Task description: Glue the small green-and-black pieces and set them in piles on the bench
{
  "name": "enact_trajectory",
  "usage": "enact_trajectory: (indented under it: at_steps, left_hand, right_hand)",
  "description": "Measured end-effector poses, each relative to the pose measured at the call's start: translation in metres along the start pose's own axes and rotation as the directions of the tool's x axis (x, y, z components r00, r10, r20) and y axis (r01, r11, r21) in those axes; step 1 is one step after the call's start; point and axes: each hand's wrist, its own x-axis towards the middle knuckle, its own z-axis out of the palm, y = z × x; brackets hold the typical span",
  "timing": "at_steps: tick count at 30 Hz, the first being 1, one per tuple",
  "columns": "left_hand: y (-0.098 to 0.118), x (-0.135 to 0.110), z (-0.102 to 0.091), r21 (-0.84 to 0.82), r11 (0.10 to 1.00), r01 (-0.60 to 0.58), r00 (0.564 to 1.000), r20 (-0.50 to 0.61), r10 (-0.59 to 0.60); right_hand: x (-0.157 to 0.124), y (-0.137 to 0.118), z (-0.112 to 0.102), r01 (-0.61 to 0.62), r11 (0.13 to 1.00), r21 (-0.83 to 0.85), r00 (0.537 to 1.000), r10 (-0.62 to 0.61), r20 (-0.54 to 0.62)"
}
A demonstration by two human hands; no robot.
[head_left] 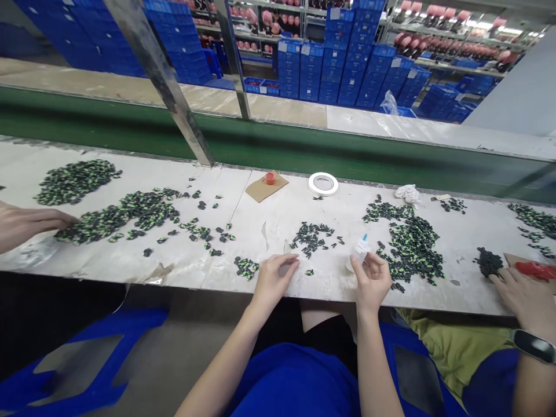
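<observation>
My right hand [373, 278] is closed round a small clear squeeze bottle with a blue tip [359, 252], held upright near the table's front edge. My left hand [273, 275] rests on the table with its fingers pinched together on something I cannot make out. A single black-and-green small part [309, 271] lies between the two hands. A small heap of the same parts [313, 236] lies just beyond my hands, and a bigger heap [410, 246] lies to the right of the bottle.
Large heaps of parts [108, 217] cover the left table, where another person's hand [30, 223] reaches in. A co-worker's hand [523, 295] with a wristband sits at right. A tape roll [323, 183], cardboard with a red cap [270, 178], a green conveyor [278, 145] lie behind.
</observation>
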Motion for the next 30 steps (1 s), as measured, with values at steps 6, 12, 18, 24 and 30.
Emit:
enact_trajectory:
  at_steps: [6,12,18,24,30]
  left_hand:
    - [0.006,0.031,-0.008,0.332,0.938,0.101,0.994,-0.081,-0.078]
    - [0.008,0.036,0.002,0.377,0.92,0.11,0.993,-0.086,-0.084]
    - [0.01,0.029,0.005,0.175,0.984,-0.036,0.999,-0.001,0.037]
    - [0.021,0.014,0.01,-0.001,0.972,-0.235,0.964,0.129,0.234]
    - [0.011,0.007,0.013,-0.013,0.974,-0.228,0.959,0.172,0.227]
  right_hand:
    - [0.013,0.01,0.009,-0.02,0.997,-0.069,0.999,0.023,0.043]
    - [0.012,0.006,0.013,0.124,0.939,-0.32,0.987,-0.083,0.141]
    - [-0.011,-0.007,0.007,0.441,0.826,-0.35,0.89,-0.452,0.057]
    - [-0.032,-0.013,0.01,0.49,0.87,-0.052,0.745,-0.387,0.543]
    - [-0.033,-0.008,0.015,0.395,0.918,-0.036,0.701,-0.276,0.658]
